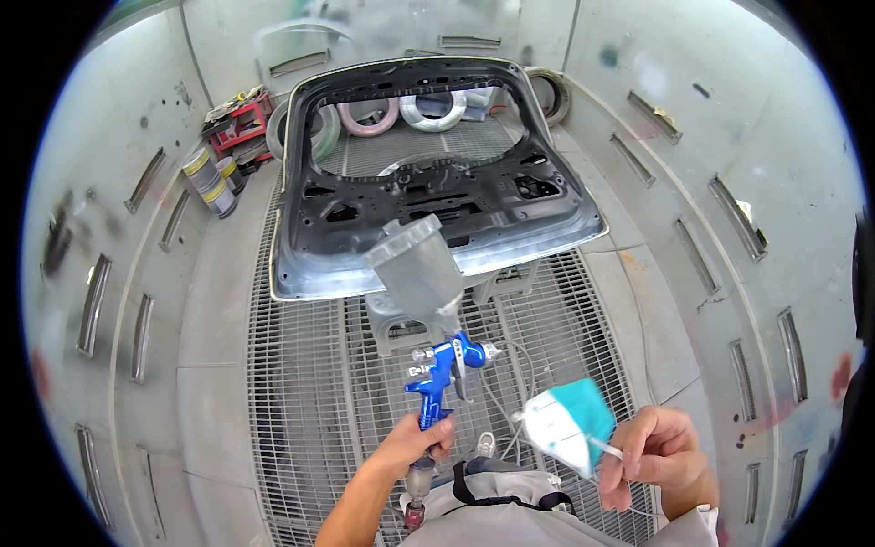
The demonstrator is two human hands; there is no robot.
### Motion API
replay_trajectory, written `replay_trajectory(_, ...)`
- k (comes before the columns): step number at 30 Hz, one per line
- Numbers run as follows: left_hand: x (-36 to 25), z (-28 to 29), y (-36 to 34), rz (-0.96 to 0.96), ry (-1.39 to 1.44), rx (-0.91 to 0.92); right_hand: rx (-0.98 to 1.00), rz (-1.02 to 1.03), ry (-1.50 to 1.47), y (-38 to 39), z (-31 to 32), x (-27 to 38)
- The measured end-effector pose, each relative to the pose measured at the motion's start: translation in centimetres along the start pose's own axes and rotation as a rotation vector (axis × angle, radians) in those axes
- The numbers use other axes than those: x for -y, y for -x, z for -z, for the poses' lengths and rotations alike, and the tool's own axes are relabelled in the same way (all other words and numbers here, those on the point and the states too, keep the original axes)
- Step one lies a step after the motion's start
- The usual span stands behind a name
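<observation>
Blue metal shone in the middle of the head view: a spray gun, roughly upright, with a cloudy, pale cup leaning to the left on top of it. The left hand was wrapped around the lower part of the gun's handle, its fingers curled below the trigger. Under that hand hung a fitting with a red end.

To the right and well apart, the right hand pinched the white strap of a teal-and-white face mask between thumb and bent fingers; the mask hung just left of the fingertips, over the floor grating. One pale shoe showed between the two hands.

Beyond the gun lay a dark car tailgate with a large window opening, its near edge above a grey stool. The cup overlapped that edge from this angle. Farther back, round tyre-like rings leaned by the wall, with a red rack and yellow-banded cans to the left.
</observation>
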State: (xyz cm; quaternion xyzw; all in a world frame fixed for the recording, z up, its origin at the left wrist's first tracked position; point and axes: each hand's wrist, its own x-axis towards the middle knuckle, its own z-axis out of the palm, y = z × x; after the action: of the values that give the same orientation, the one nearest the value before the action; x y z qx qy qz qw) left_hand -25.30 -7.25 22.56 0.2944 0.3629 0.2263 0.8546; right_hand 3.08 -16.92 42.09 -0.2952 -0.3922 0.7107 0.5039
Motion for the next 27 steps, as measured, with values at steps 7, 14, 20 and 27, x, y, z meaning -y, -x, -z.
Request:
replay_trajectory(7, -2.0, -2.4, -0.1, -0.155, -0.162, -0.093, -0.155, -0.127, 0.103, -2.2, 1.4, -4.2)
replay_trajectory(14, 3.5, 3.3, -4.7, -0.287, -0.847, -0.406, -0.217, -0.074, 0.154, -1.7, 2.5, -5.4)
replay_trajectory(20, 11.9, 13.1, -8.3, -0.085, -1.282, -0.539, -0.483, -0.28, 0.161, -1.9, 6.2, -11.2)
replay_trajectory(27, 23.8, 30.2, -22.5, -0.015, -1.504, -0.334, -0.878, -0.288, 0.13, -0.9, 18.0, -24.9)
